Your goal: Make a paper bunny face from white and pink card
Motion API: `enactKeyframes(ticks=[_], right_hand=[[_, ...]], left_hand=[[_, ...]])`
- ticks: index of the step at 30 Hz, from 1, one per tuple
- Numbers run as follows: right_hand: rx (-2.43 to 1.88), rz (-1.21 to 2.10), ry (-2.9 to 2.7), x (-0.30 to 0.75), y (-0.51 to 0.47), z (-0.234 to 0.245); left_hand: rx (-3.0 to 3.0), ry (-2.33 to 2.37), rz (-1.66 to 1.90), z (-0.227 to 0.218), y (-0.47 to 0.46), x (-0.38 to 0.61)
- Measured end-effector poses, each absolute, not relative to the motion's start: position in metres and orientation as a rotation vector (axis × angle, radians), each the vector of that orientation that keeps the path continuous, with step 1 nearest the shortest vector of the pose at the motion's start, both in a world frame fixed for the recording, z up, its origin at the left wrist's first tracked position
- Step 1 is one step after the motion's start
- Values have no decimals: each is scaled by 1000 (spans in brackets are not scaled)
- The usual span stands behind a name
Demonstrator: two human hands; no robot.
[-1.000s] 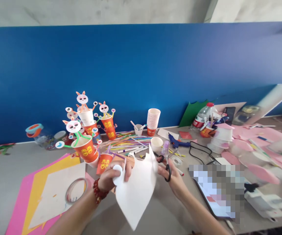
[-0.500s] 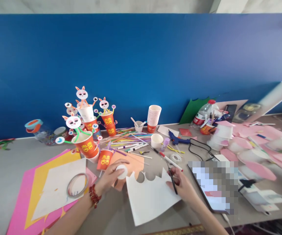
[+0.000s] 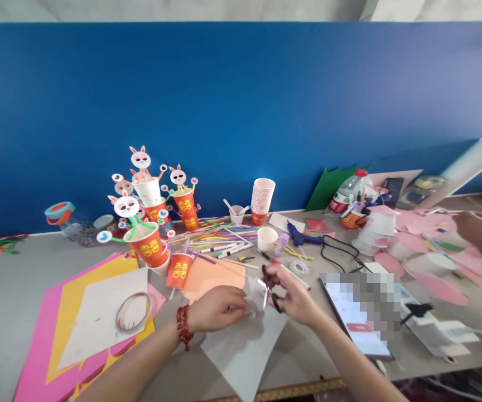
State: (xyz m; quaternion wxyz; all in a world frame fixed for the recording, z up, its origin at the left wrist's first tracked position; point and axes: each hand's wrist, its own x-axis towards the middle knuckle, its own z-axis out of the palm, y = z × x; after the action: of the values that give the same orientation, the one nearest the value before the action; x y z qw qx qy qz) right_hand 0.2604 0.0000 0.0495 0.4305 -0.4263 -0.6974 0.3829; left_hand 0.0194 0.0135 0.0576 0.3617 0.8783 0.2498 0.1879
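Note:
A sheet of white paper [image 3: 241, 352] hangs tilted over the near edge of the table. My left hand [image 3: 220, 309], with a red bead bracelet at the wrist, is closed on its upper part, fingertips pinched together. The small pair of scissors [image 3: 265, 296] is in my right hand [image 3: 293, 293], fingers in the black handles and blades pointing down against the paper beside my left fingertips. Behind my left hand lies a sheet of orange paper [image 3: 211, 276]. A red paper cup [image 3: 178, 271] stands just past it. The white paper disc is out of sight.
Red cups with rabbit figures [image 3: 145, 245] stand at the back left, near coloured sheets and a tape roll [image 3: 133, 311]. A glue gun [image 3: 302, 234] and tablet [image 3: 356, 312] are at the right. Another person's arm [image 3: 481, 245] reaches in at the far right.
My left hand has moved right, from holding a white disc to gripping the white sheet. The sheet has turned, and the scissors now point down at it. Another person's arm has appeared.

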Motion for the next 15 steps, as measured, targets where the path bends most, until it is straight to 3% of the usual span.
enactKeyframes(ticks=[4, 8, 15], right_hand=[[-1106, 1017, -1297, 247, 5, 32], [-1262, 1135, -1340, 249, -15, -6], [-1385, 1131, -1483, 274, -26, -29]], left_hand=[[1982, 950, 773, 46, 20, 16], [1653, 1165, 991, 29, 8, 0], [1452, 1138, 590, 9, -50, -35]])
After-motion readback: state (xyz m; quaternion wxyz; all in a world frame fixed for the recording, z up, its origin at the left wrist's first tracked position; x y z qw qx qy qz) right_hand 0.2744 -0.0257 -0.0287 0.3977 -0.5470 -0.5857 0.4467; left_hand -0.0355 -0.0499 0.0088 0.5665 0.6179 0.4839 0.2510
